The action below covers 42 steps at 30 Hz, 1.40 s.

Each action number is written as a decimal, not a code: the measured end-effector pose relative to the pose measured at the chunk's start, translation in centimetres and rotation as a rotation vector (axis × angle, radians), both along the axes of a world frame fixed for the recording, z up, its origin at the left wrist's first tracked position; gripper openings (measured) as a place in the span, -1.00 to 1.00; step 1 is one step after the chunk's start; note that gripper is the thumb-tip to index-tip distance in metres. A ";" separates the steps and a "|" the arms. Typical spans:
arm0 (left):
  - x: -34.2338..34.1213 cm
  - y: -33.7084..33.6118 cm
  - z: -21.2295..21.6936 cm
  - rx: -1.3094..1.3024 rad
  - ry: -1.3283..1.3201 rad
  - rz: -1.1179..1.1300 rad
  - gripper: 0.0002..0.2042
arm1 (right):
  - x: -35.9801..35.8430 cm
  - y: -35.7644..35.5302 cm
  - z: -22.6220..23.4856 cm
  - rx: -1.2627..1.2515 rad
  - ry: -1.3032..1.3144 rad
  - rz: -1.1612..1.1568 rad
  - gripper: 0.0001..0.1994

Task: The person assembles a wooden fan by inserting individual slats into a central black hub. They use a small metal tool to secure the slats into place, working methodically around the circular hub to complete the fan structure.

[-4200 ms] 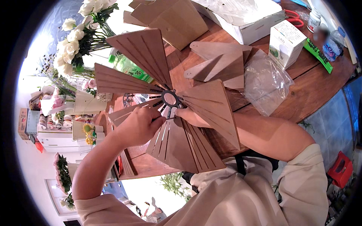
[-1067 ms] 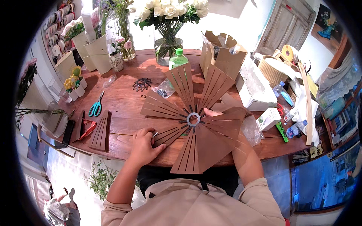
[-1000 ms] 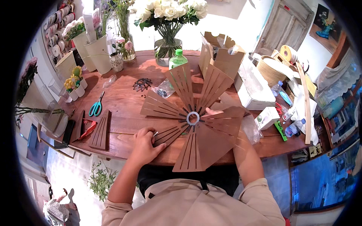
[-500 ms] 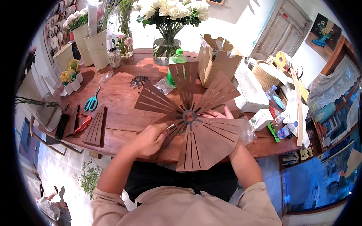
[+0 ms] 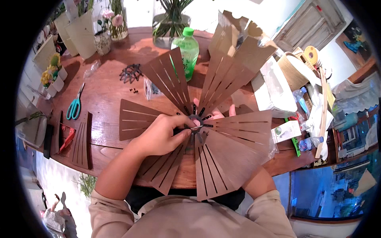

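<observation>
Brown fan-shaped assembly (image 5: pixel 238 156) held over the near edge of the wooden counter (image 5: pixel 104 109), in front of the person's torso. Slotted panels radiate from a black hub (image 5: pixel 202 124); a broad plain stretch lies between the right-hand panel and the lower one.

Left hand (image 5: pixel 168 133): above the assembly, thumb and fingers drawn together over the hub, pinching a slim pale piece (image 5: pixel 195 128). Far end of that piece too small to make out.

Right hand (image 5: pixel 216 115): underneath, mostly covered by panels. A few fingertips show past the hub, apart from one another; cannot tell how firmly it grips.

Beyond the assembly: green-capped bottle (image 5: pixel 189 53), partly behind the upper panels; open cardboard box (image 5: pixel 224 37) to its right, then a long white box (image 5: pixel 274 91). Left of the bottle, a spiky black ring (image 5: pixel 131 73) lying flat, with small black bits (image 5: pixel 134 91) near it and a clear bag (image 5: pixel 151 89).

Left end of the counter: teal-handled scissors (image 5: pixel 74 109); nearer, a red-handled tool (image 5: pixel 68 139) beside loose slotted panels (image 5: pixel 82 141). Right end: small white carton (image 5: pixel 287 131), clear plastic bottle (image 5: pixel 310 143) just beside it.
</observation>
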<state>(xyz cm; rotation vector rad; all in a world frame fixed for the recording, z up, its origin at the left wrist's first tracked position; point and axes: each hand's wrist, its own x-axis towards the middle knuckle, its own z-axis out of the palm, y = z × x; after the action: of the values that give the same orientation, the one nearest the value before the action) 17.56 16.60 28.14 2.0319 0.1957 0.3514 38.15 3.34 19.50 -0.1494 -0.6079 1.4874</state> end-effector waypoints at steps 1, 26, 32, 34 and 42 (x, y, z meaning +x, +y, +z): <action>0.2 -0.1 -1.0 -0.038 -0.046 0.016 -0.83 | -0.2 0.3 -0.8 -0.025 0.075 0.001 0.01; 1.7 -1.0 -3.4 -0.223 0.114 0.147 -0.85 | -0.9 0.2 -0.2 -0.150 0.084 -0.126 -0.05; 1.8 -1.2 -3.7 -0.207 0.016 0.162 -0.83 | -0.8 0.0 0.1 -0.163 -0.029 -0.135 -0.06; 1.8 -1.3 -3.6 -0.212 0.047 0.162 -0.83 | -0.9 0.0 0.1 -0.170 -0.039 -0.150 -0.06; 2.0 -1.4 -2.5 -0.318 0.089 0.168 -0.80 | -0.1 0.6 -2.0 0.074 0.131 -0.012 -0.03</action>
<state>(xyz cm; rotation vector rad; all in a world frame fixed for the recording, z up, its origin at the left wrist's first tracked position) 19.59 15.22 25.65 1.7219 0.4510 0.3120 38.04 3.94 17.49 0.0021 -0.5542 1.4486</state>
